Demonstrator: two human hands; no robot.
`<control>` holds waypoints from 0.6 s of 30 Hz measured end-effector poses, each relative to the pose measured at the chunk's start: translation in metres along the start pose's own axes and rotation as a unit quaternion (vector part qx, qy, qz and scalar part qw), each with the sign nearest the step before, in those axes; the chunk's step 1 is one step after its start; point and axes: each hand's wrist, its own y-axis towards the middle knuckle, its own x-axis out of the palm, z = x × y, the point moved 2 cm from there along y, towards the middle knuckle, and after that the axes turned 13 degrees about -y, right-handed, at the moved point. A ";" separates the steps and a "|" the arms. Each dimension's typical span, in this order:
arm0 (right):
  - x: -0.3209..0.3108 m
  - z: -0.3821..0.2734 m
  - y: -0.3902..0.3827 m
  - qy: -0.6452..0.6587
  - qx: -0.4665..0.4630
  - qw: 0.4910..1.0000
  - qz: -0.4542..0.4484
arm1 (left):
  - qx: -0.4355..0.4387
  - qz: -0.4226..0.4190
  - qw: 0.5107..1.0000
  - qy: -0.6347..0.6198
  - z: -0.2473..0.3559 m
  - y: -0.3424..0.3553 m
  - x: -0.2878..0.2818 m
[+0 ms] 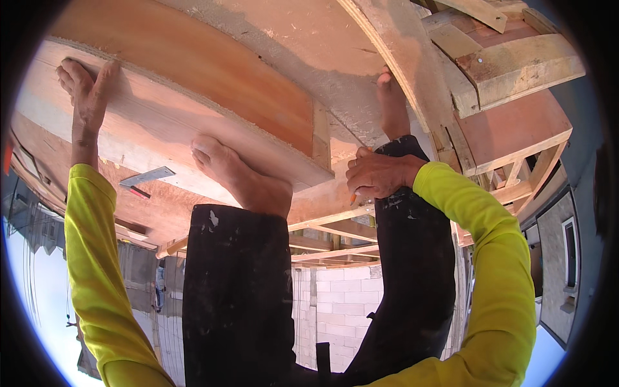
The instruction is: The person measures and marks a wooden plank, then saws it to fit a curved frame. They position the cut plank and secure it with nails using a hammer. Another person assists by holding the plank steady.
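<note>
My left hand [87, 90] presses down on a long plywood board [155, 116] near its far left end. Its thumb and fingers are spread apart at the board's edge, and it does not wrap round the board. My bare left foot [235, 171] rests on the same board. In my right hand [380, 174], beside my right shin, is an orange pencil [353, 199], closed in bent fingers with its dark end pointing down. A try square [148, 176] with a metal blade and a dark and red handle lies on the plywood, nearer to me than the board.
My right foot [391, 103] stands on dusty plywood beside a curved plywood edge [393, 58]. Timber framing and offcuts [509, 71] are at the right. Below, open wooden joists [335, 242] show gaps above a white block wall [342, 293].
</note>
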 end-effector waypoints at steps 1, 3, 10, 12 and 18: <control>-0.013 -0.008 -0.003 0.042 0.042 0.995 0.079 | -0.009 -0.016 1.000 -0.005 -0.003 -0.001 -0.005; -0.029 0.001 -0.004 0.034 0.101 0.977 0.184 | -0.021 -0.036 0.999 -0.016 -0.005 0.001 -0.011; -0.093 0.016 0.085 0.066 0.121 0.929 0.344 | -0.059 -0.031 0.998 -0.004 0.017 -0.009 0.004; -0.113 0.018 0.111 0.093 0.091 0.916 0.379 | -0.048 -0.033 0.998 0.003 0.023 -0.007 0.003; -0.099 0.004 0.070 0.010 0.096 0.961 0.259 | -0.048 -0.038 0.998 0.013 0.021 -0.005 -0.004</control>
